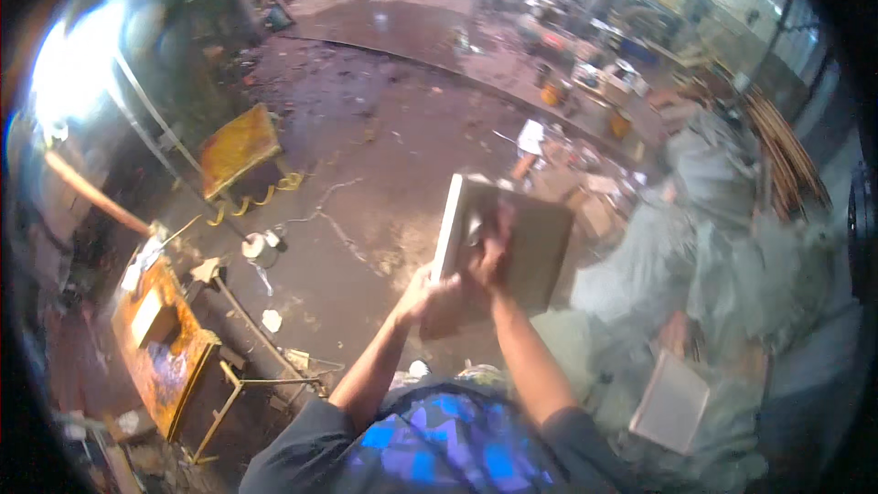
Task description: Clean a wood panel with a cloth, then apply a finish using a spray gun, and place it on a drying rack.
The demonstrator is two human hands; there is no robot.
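In the head view, a flat brown panel (540, 242) with a pale edge is held up before the person's body, and it serves as the landmark here. The left hand (428, 293) has its grip closed around the panel's left edge, thumb toward the face. The right hand (491, 256) is over the panel's face, blurred, near a small shiny spot; how far its grip is closed, and on what, cannot be told. Left of the panel, a small white pot (254, 246) is on the floor (366, 192); its contents cannot be made out. Farther left and nearer the person, an orange-stained surface (151, 391) carries a yellowish block (154, 318). Beyond the panel to the left is a yellow-stained board (240, 148). Beyond it to the right, an orange container (551, 92) is among clutter, too small to show what is inside. Just past the panel's right side are brown cartons (596, 214), their insides unclear. Right of the panel bulge pale sacks (645, 261), contents hidden, and a second, lighter panel (672, 402) lies against them, nearer the person.
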